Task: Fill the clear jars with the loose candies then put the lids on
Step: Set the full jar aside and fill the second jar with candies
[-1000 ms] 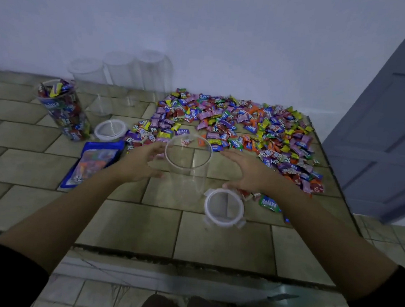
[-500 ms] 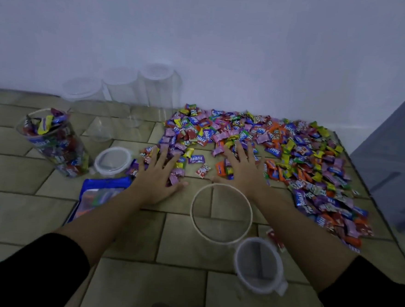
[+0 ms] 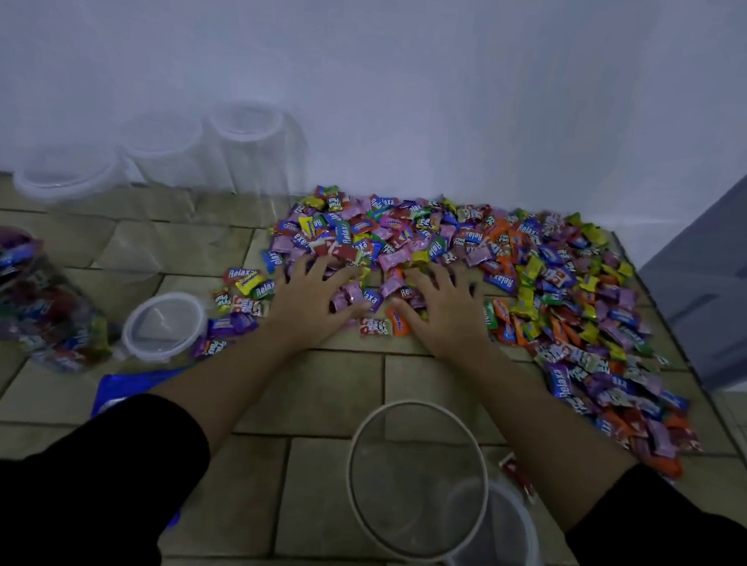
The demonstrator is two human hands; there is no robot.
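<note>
Left hand: the left hand (image 3: 312, 305) is laid palm down on the near edge of the candies (image 3: 518, 271), forearm stretched forward out of a black sleeve (image 3: 83, 483).
Left fingers: they are spread and lightly bent over the wrappers, thumb turned inward; a few sweets are pressed under them, and no closed grip is seen.
Right hand: the right hand (image 3: 440, 314) is set just beside the left, palm down on the same edge of the heap, thumbs nearly meeting.
Right fingers: they are splayed and only slightly bent, resting on the wrappers with nothing enclosed.
Open jar: a clear open jar (image 3: 416, 404) is stood between the forearms, close to the body, and looks empty; a loose lid (image 3: 503, 548) lies touching its right side.
Filled jar: a candy-filled jar (image 3: 30, 303) is seen at far left, a second lid (image 3: 163, 325) lying just beside it.
Spare jars: three lidded jars (image 3: 244, 150) are lined against the wall (image 3: 377, 84).
Edges: the heap is spread up to the right edge of the tiled table (image 3: 333, 395) and back to the wall.
Open room: bare tile is left between the wrists and the open jar, and left of the heap.
Other: a blue packet (image 3: 134, 387) is partly hidden under the left forearm.
</note>
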